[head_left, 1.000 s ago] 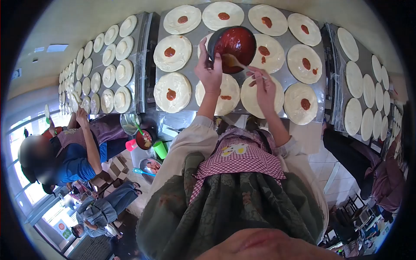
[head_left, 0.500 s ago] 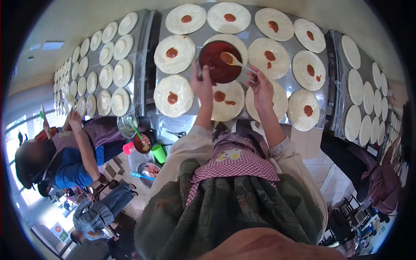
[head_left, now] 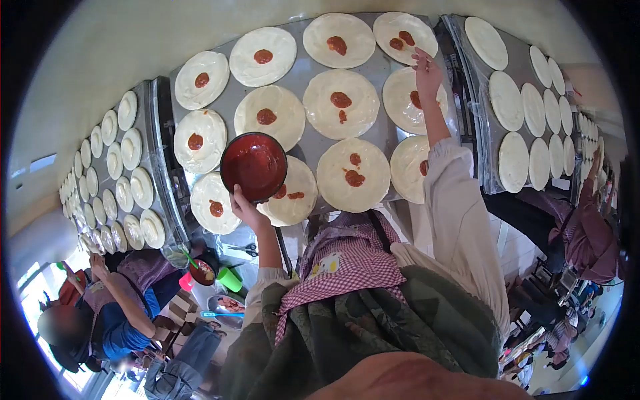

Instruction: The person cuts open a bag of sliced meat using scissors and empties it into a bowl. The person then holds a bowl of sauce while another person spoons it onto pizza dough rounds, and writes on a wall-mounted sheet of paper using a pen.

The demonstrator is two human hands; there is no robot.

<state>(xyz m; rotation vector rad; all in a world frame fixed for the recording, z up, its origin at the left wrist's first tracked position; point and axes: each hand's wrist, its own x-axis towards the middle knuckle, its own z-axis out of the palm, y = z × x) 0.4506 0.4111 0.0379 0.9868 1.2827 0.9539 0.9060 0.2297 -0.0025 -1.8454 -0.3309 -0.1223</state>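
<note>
My left hand [head_left: 247, 210] grips the rim of a dark bowl [head_left: 254, 167] with red sauce coating its inside, held tilted above the front left of the middle tray. My right hand [head_left: 427, 69] is stretched out to the back right, fingers closed on the spoon, over a dough round [head_left: 420, 52] that bears red sauce. The spoon is small and hard to make out there. Around both hands, flat pale dough rounds cover the metal tray [head_left: 303, 133], with red sauce near their middles, as on the round [head_left: 342, 107] between my hands.
More trays of plain dough rounds stand at left [head_left: 131, 148] and right [head_left: 510, 100]. Front left are a green cup [head_left: 230, 279], a pink cup [head_left: 186, 282], scissors [head_left: 251, 250] and a bowl of food [head_left: 228, 305]. A co-worker in blue [head_left: 127, 327] works at the left.
My right hand has left the bowl and moved away to the back right. My left hand has moved left and nearer with the bowl. Another sauce spot shows on the front middle round.
</note>
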